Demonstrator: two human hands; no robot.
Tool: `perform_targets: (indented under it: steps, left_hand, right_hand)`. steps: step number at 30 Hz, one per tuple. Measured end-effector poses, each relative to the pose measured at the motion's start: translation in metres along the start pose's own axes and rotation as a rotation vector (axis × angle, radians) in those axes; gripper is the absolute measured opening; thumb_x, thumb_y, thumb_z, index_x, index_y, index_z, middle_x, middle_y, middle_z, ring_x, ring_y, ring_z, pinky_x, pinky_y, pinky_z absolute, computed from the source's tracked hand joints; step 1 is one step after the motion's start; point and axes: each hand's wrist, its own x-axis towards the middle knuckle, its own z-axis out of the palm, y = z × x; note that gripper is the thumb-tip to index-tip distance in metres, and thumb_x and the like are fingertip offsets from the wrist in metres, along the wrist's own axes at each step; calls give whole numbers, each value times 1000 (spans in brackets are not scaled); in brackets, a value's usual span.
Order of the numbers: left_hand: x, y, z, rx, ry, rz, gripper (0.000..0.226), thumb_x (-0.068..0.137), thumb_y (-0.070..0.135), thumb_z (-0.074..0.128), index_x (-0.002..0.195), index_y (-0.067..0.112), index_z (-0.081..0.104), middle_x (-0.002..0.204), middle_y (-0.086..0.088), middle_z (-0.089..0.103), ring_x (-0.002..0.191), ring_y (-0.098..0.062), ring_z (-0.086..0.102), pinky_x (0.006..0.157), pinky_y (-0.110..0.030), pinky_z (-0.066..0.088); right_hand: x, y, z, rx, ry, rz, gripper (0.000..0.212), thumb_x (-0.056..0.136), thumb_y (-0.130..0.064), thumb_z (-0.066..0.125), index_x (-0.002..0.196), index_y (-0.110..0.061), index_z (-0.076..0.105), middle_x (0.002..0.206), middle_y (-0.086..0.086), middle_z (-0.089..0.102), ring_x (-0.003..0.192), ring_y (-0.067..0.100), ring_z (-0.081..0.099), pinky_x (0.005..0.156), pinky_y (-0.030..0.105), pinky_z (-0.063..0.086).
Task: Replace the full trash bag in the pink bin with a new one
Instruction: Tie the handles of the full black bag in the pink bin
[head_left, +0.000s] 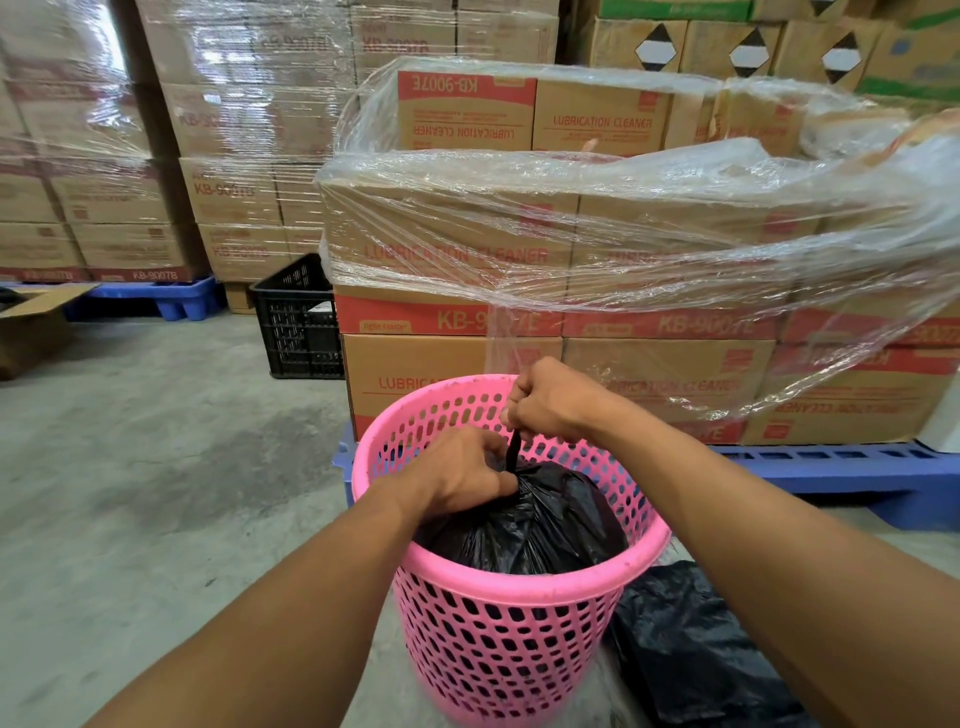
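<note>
A pink perforated bin (498, 639) stands on the concrete floor in front of me. Inside it sits a full black trash bag (540, 525), its top gathered into a neck. My left hand (462, 473) is closed around that gathered neck, low inside the bin. My right hand (550, 400) is a little higher, fisted on a thin black strip of the bag that stretches straight up from the neck. Another black bag (691, 654) lies crumpled on the floor just right of the bin.
Stacked cardboard boxes wrapped in clear film (597, 249) rise directly behind the bin on a blue pallet (831, 473). A black plastic crate (298, 322) stands to the left of them. Bare concrete floor (156, 467) spreads to the left.
</note>
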Motion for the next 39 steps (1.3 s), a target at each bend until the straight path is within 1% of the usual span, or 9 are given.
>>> perform_targets:
  steps: [5, 8, 13, 18, 22, 26, 32, 35, 39]
  left_hand:
    - [8, 3, 10, 49, 59, 24, 25, 87, 35, 68, 101, 14, 73, 77, 1, 64, 74, -18, 61, 64, -25, 42]
    - [13, 0, 11, 51, 80, 7, 24, 84, 29, 72, 98, 9, 74, 83, -8, 71, 75, -23, 63, 67, -28, 48]
    - [16, -5, 12, -30, 73, -11, 21, 79, 22, 79, 90, 5, 75, 83, -14, 75, 80, -30, 71, 77, -42, 58]
    - [17, -9, 15, -107, 84, -23, 16, 78, 17, 79, 82, 2, 74, 79, -15, 76, 75, -30, 74, 74, -43, 60]
    - [16, -7, 13, -97, 115, -31, 16, 79, 18, 79, 84, 3, 75, 78, -13, 76, 74, -27, 73, 73, -40, 60]
    - [16, -14, 12, -110, 113, -51, 12, 78, 18, 79, 80, 7, 76, 74, -10, 76, 70, -24, 74, 72, -40, 61]
    - [15, -10, 11, -99, 117, -71, 16, 78, 19, 80, 73, 6, 73, 72, -10, 75, 66, -23, 74, 70, -38, 62]
    - [15, -12, 12, -104, 118, -74, 11, 78, 19, 80, 77, 9, 75, 73, -7, 76, 67, -20, 74, 71, -37, 62]
    - [14, -9, 12, -111, 126, -78, 12, 77, 19, 80, 74, 9, 73, 73, -7, 75, 68, -21, 74, 71, -38, 62]
  right_hand:
    - [3, -6, 5, 22, 37, 16, 13, 86, -9, 59, 88, -2, 69, 78, 10, 67, 58, 20, 53, 51, 24, 40]
    - [3, -10, 8, 8, 64, 26, 13, 81, -7, 56, 84, -3, 68, 77, 11, 64, 65, 25, 56, 57, 30, 44]
    - [1, -13, 7, 12, 115, 47, 17, 78, -5, 51, 65, -14, 57, 61, 5, 53, 55, 24, 51, 57, 30, 45]
    - [-2, -22, 6, 17, 130, 0, 26, 76, -4, 50, 54, -18, 46, 60, 4, 51, 59, 25, 52, 58, 37, 50]
    - [-6, -25, -2, -5, 134, -13, 27, 81, -6, 53, 58, -19, 52, 72, 5, 64, 66, 23, 62, 62, 35, 53]
    - [-9, -27, -24, 17, 125, -8, 15, 85, -9, 55, 82, -8, 69, 74, 6, 63, 54, 19, 49, 49, 25, 39]
    - [-10, -21, -30, 310, 295, 60, 23, 87, 0, 53, 94, -5, 73, 90, 6, 71, 54, 16, 51, 42, 20, 35]
    - [-15, -23, -34, 622, 243, 98, 24, 85, 3, 50, 91, -9, 70, 81, 6, 69, 69, 21, 58, 58, 27, 42]
    - [-20, -24, -34, 967, 41, 153, 24, 84, 1, 48, 92, -13, 67, 65, 2, 60, 63, 18, 58, 80, 39, 52]
